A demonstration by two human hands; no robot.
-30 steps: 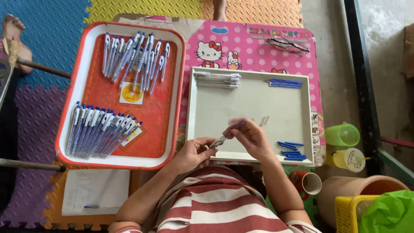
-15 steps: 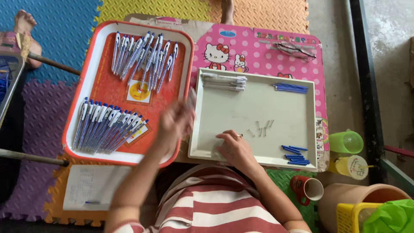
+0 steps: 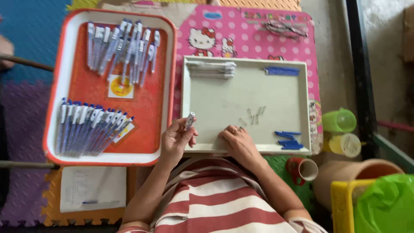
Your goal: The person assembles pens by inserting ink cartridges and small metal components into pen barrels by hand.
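Fingers of the left hand [image 3: 177, 139] pinch a small pen barrel [image 3: 189, 120] at centre frame, over the white tray's [image 3: 186, 103] left rim. Right hand [image 3: 238, 142] rests lower centre, curled, empty, on that tray's near edge, just right of the barrel.

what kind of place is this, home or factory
Likely a home floor used for piecework: foam play mats, a pink cartoon table, and trays of pens and pen parts.
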